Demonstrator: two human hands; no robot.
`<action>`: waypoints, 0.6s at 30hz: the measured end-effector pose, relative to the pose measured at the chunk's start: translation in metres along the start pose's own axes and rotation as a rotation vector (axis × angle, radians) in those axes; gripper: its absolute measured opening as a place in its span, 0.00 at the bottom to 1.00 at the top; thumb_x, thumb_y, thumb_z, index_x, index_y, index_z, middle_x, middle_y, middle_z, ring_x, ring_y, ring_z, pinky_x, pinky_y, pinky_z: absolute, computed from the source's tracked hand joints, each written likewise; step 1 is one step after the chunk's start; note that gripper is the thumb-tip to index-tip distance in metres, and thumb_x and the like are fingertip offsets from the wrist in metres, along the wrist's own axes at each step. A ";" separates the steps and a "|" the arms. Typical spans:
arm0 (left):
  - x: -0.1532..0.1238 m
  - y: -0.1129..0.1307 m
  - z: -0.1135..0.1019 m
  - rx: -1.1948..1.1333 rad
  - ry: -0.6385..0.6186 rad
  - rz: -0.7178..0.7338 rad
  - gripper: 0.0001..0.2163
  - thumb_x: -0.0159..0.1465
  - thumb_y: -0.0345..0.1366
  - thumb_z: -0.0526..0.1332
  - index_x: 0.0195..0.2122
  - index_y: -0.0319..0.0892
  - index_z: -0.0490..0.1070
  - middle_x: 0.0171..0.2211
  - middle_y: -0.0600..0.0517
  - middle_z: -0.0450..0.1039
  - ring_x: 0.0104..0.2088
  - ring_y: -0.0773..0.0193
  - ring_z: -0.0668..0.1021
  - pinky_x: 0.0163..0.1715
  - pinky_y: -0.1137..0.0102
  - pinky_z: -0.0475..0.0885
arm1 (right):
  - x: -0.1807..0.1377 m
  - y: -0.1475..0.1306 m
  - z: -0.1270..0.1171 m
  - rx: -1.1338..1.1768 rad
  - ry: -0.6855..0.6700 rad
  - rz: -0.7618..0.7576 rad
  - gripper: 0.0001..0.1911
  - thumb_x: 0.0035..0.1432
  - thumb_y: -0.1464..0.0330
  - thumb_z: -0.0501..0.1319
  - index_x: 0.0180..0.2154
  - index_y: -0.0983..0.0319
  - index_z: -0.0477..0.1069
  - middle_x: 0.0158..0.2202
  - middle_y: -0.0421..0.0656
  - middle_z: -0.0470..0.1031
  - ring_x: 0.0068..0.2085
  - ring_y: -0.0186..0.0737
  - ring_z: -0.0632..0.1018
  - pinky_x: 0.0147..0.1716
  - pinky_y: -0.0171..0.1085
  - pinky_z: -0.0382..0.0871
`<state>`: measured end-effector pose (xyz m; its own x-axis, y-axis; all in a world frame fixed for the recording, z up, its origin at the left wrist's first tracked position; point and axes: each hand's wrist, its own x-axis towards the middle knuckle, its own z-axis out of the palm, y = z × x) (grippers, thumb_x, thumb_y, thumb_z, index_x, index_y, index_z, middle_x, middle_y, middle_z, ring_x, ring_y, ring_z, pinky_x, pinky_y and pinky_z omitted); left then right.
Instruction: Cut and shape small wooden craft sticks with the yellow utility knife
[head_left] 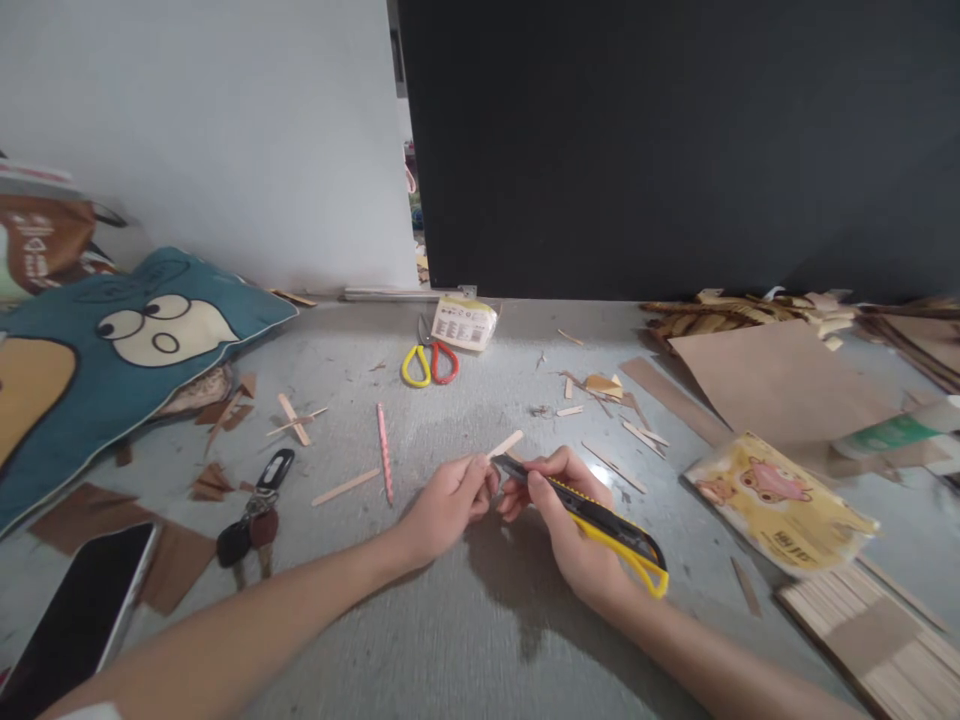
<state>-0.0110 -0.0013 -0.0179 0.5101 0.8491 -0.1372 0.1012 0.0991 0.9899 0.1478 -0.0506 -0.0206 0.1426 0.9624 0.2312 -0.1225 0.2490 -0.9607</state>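
My left hand (456, 497) is closed around a wooden craft stick (507, 442), whose rounded end sticks out past the fingers. In my right hand (574, 530) is a black and yellow utility knife (611, 525), its tip against or very near the stick at my left fingertips. Exact contact of the blade is too small to tell. Both hands are just above the grey table. Left of them lie a pink pencil-like stick (384, 452) and another craft stick (346, 487). Two crossed wooden pieces (295, 419) lie farther left.
Scissors (430, 364) and a small packet (465, 322) lie at the back. Keys (255, 525), a phone (82, 620) and a blue cushion (150, 350) are on the left. To the right are wood scraps (604, 385), a yellow packet (780, 500) and a craft-stick bundle (870, 625).
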 end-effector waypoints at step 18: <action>0.000 0.002 0.001 -0.051 -0.032 -0.011 0.25 0.70 0.61 0.49 0.33 0.43 0.63 0.20 0.61 0.56 0.20 0.70 0.56 0.22 0.70 0.53 | 0.002 0.009 0.002 0.070 -0.016 0.045 0.14 0.69 0.54 0.61 0.36 0.55 0.64 0.30 0.41 0.82 0.28 0.43 0.84 0.26 0.41 0.80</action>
<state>-0.0100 -0.0016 -0.0158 0.5364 0.8307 -0.1487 0.0635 0.1359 0.9887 0.1449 -0.0462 -0.0281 0.1193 0.9743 0.1911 -0.1972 0.2119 -0.9572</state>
